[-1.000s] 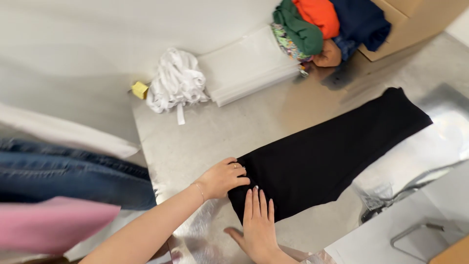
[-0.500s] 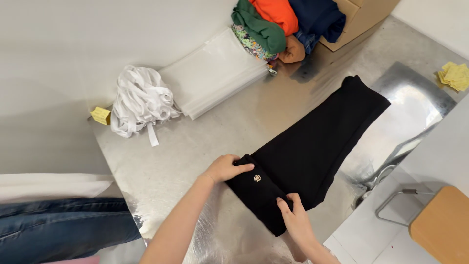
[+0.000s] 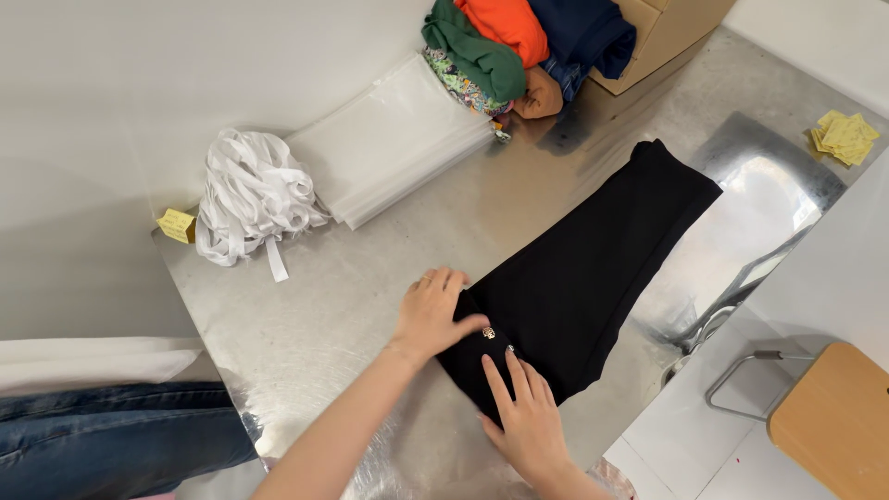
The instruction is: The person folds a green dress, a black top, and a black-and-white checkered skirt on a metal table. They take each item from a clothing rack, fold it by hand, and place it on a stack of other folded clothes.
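In the head view, both hands lie flat, fingers spread and gripping nothing, on the near end of a folded black garment that stretches diagonally across the metal bench. The left hand presses the garment's corner beside a small gold emblem; the right hand rests palm-down just beside it. Farther off lie a bundle of white straps, clear plastic bags and a pile of coloured clothes.
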